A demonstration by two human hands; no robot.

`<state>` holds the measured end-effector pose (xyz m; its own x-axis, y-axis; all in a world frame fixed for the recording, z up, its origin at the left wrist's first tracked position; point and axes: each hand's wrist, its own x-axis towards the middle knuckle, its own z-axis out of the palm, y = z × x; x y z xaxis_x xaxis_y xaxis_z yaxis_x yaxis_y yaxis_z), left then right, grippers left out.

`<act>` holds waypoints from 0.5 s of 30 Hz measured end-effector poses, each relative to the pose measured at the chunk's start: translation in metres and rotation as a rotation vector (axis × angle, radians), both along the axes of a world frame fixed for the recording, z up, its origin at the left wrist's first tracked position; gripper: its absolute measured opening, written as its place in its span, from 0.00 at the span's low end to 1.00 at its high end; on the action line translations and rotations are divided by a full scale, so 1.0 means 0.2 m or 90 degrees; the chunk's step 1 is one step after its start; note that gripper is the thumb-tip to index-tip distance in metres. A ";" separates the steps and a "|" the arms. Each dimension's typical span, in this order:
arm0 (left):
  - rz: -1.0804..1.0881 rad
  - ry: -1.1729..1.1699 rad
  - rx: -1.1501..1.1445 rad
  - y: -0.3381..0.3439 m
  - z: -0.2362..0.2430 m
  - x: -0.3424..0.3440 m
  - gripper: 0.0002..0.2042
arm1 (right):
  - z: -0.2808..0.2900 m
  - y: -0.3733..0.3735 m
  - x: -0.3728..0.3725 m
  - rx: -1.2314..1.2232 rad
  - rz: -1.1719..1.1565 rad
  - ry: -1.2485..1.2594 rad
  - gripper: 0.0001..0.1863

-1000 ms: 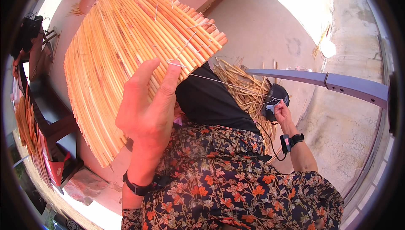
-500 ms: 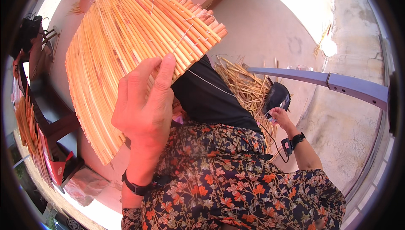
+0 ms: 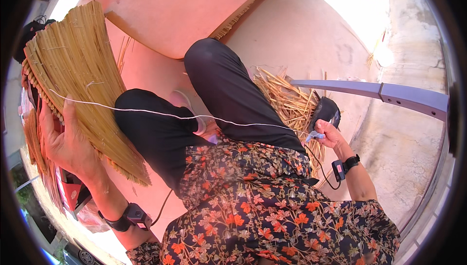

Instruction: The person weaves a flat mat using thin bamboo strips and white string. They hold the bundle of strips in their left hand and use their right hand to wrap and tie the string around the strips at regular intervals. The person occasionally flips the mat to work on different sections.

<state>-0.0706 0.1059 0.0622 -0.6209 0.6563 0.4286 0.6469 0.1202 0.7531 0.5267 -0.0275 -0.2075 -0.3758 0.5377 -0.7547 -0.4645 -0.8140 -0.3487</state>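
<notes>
A fan-shaped panel of straw-coloured stalks stitched side by side (image 3: 82, 70) stands tilted at the left, beside my left knee. My left hand (image 3: 73, 146) grips its edge, thumb on the face that shows and fingers partly hidden behind. From the panel near that thumb, a white string (image 3: 224, 120) runs across both knees to my right hand (image 3: 328, 133). The fingers of that hand are closed on the string end, out to the right of my thigh. A small light-blue piece (image 3: 316, 135) shows at the fingertips; whether it is worn or held I cannot tell.
Loose stalks (image 3: 282, 95) lie in a heap right of my legs, with a black pouch-like object (image 3: 327, 114) against them. A purple-grey metal bar (image 3: 379, 90) juts in from the right. Ahead stands a large pinkish board (image 3: 160, 12); more stalks (image 3: 36, 143) sit far left.
My left hand has swung the panel from in front of me to the far left and turned it over. The string now stretches across my lap. My right hand has barely moved.
</notes>
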 end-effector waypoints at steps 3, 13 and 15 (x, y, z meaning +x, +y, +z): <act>-0.088 0.042 0.010 -0.09 -0.09 0.00 0.17 | 0.14 0.22 -0.31 0.082 0.045 -0.063 0.06; -0.034 -0.083 -0.123 -0.40 0.05 0.01 0.16 | 0.97 0.83 -1.59 0.640 0.400 -0.026 0.03; -0.046 -0.043 -0.110 -0.42 0.04 0.04 0.17 | 1.02 0.82 -1.80 0.674 0.388 0.077 0.05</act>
